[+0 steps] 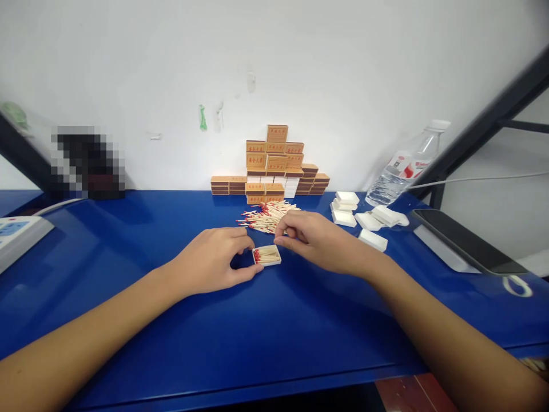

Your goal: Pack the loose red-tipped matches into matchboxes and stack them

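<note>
A small white matchbox tray [271, 264] lies on the blue table, filled with a layer of red-tipped matches [266, 254] whose heads point left. My left hand [217, 258] grips the tray's left end between thumb and fingers. At the tray's upper right corner hovers my right hand [319, 241], thumb and forefinger pinched together; anything between them is too small to make out. Just behind the tray spreads a loose heap of matches [268, 218], partly covered by the right hand.
Brown matchboxes [277, 157] are stacked against the wall. White trays [372, 240] lie at right, near a tilted water bottle [398, 166] and a phone [465, 237] on a white stand. A power strip [21, 240] sits at far left; a pixelated dark object [90, 163] stands behind it.
</note>
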A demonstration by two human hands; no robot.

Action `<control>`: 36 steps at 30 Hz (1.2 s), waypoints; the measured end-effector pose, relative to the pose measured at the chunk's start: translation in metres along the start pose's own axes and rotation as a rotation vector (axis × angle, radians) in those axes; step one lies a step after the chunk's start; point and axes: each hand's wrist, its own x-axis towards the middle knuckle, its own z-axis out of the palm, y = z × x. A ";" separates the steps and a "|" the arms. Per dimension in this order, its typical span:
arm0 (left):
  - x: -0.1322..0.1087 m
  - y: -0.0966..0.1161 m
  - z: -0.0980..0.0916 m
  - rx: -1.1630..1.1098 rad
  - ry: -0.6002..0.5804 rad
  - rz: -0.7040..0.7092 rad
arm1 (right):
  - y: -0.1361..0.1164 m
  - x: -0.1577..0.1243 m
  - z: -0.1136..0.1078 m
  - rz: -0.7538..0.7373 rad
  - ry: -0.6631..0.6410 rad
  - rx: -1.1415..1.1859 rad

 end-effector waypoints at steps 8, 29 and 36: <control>-0.001 0.000 0.000 0.004 -0.001 0.007 | 0.013 0.004 0.003 0.126 -0.139 -0.088; -0.002 0.000 0.000 0.003 0.003 -0.003 | -0.007 0.003 0.013 -0.060 -0.075 0.059; 0.000 0.000 -0.001 0.008 0.016 0.018 | 0.014 0.006 -0.002 0.074 0.045 -0.089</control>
